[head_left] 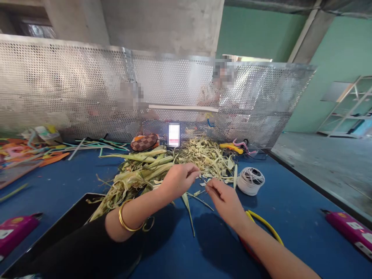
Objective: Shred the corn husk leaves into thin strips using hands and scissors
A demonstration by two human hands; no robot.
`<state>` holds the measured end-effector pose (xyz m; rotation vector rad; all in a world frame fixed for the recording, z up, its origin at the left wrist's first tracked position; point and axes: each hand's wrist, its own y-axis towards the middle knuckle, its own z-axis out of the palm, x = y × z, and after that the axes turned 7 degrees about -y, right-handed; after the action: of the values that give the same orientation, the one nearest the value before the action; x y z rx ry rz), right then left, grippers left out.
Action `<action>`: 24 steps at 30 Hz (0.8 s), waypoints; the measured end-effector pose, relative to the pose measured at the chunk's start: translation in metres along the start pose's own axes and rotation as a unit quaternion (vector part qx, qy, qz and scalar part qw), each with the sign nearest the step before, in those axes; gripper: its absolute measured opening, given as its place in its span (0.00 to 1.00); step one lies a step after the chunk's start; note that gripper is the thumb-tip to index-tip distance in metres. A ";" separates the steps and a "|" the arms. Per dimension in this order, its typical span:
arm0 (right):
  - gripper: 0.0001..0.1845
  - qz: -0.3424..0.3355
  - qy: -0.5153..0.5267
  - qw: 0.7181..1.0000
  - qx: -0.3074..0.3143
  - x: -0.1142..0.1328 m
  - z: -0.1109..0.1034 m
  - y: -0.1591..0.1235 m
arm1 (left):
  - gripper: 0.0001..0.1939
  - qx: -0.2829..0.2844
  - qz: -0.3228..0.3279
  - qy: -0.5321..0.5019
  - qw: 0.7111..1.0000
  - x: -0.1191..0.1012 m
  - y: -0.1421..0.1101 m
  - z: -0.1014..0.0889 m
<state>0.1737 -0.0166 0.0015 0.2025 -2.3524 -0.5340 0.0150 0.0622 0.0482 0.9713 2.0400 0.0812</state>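
Note:
My left hand, with a gold bangle on its wrist, is closed in a pinch over the middle of the blue table. Close to its right, my right hand is pinched too, fingertips turned toward the left ones. Whatever lies between the fingers is too small to make out. Long pale green strips of corn husk are heaped to the left of my left hand. Beyond both hands spreads a pile of shredded husk bits. A narrow green husk strip lies below the fingers.
A spool of white cord stands right of my right hand, near a yellow cable. Magenta tools lie at both sides. A dark tray sits at left, a checkered pouch and lit phone before the perforated metal screen.

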 end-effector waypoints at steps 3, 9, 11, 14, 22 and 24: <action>0.12 -0.136 -0.160 0.978 -0.017 0.006 -0.005 -0.005 | 0.08 0.012 0.008 0.052 0.999 0.005 -0.002 0.005; 0.11 -0.127 -0.105 0.986 0.026 0.004 -0.027 0.005 | 0.07 0.240 0.102 0.066 0.963 -0.003 -0.007 0.003; 0.11 -0.036 0.016 0.997 0.068 -0.001 -0.030 0.011 | 0.07 0.278 0.106 -0.011 0.955 -0.009 -0.007 -0.002; 0.11 0.099 0.208 0.970 0.078 -0.008 -0.024 0.016 | 0.08 0.209 0.041 -0.106 0.971 -0.015 -0.005 -0.007; 0.12 -0.009 0.007 1.000 -0.006 0.002 -0.002 -0.001 | 0.09 0.016 -0.017 -0.033 0.999 -0.001 -0.001 0.004; 0.11 -0.105 -0.093 0.989 -0.037 0.007 -0.003 -0.005 | 0.08 0.012 0.017 0.039 0.999 0.003 -0.002 0.008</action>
<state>0.1703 -0.0239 0.0055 0.3839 -2.5027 -0.7690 0.0180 0.0604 0.0405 1.0317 2.1005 0.1150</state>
